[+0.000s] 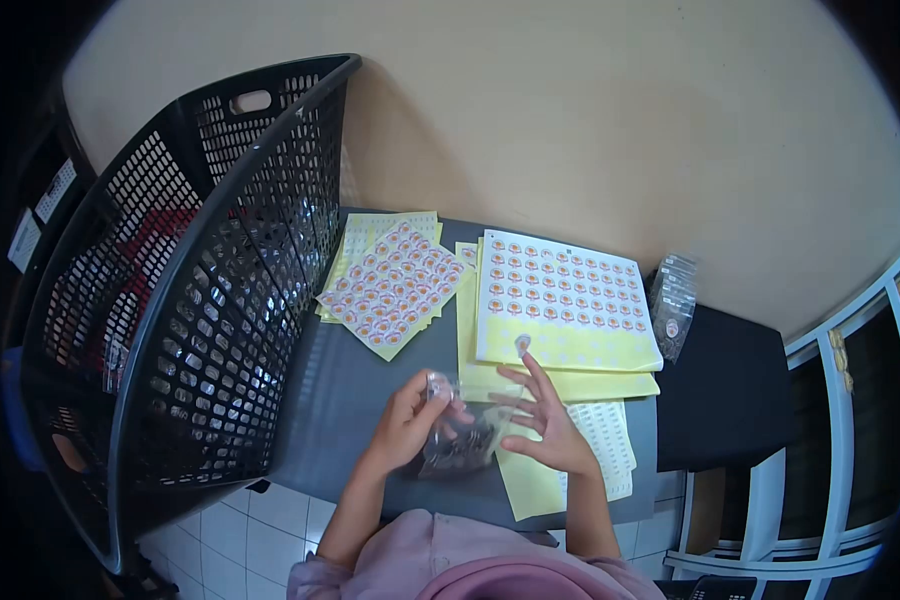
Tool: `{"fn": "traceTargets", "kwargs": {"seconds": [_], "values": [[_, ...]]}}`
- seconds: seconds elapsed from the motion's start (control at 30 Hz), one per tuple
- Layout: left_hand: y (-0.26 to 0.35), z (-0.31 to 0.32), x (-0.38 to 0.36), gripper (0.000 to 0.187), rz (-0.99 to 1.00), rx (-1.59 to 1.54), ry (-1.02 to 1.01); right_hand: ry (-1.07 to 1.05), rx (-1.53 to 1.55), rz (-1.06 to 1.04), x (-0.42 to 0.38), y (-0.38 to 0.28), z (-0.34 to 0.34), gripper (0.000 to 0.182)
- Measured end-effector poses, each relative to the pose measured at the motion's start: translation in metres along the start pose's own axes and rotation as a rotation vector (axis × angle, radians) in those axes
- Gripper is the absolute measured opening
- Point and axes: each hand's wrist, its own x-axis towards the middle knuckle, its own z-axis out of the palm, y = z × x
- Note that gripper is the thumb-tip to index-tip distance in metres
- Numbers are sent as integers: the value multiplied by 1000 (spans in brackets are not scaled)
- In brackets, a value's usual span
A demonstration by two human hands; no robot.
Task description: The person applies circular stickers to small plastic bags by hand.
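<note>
My left hand (pixel 410 422) is closed on a clear plastic pouch (pixel 458 437), gripping it near its top edge over the front of the grey table. Dark contents show faintly through the plastic. With fingers spread, my right hand (pixel 553 425) is to the right of the pouch. At the raised index fingertip is a small round sticker (pixel 523 343), seen against the yellow backing. Just beyond that finger lies a stack of sticker sheets (pixel 567 287), its top sheet partly stripped along the near rows.
A tall black perforated basket (pixel 240 190) holding many clear packets stands at left. More sticker sheets (pixel 395 285) lie beside it. Yellow and white sheets (pixel 600 440) reach the table's front edge. Filled clear packets (pixel 674 300) stand at right, near a black surface (pixel 725 390).
</note>
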Motion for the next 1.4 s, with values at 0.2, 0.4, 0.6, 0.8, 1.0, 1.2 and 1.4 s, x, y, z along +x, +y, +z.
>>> {"fn": "traceTargets", "kwargs": {"seconds": [0.2, 0.4, 0.6, 0.8, 1.0, 1.2, 1.4], "values": [[19, 22, 29, 23, 88, -245, -34, 289, 167, -51, -9, 3, 10, 101], [-16, 35, 34, 44, 83, 3, -169, 542, 12, -144, -1, 4, 4, 99], [-37, 35, 38, 43, 49, -40, -60, 781, -525, -361, -5, 6, -10, 42], [-39, 37, 35, 40, 77, -22, -75, 595, -747, -233, -4, -4, -1, 6], [-40, 39, 33, 40, 108, -36, -55, 607, -781, -215, 0, -3, 5, 7], [-37, 39, 31, 40, 92, -28, -61, 618, -1020, -226, 1, -13, 14, 8], [-40, 38, 32, 40, 90, -28, -60, 626, -1028, -261, 7, -7, 16, 9]]}}
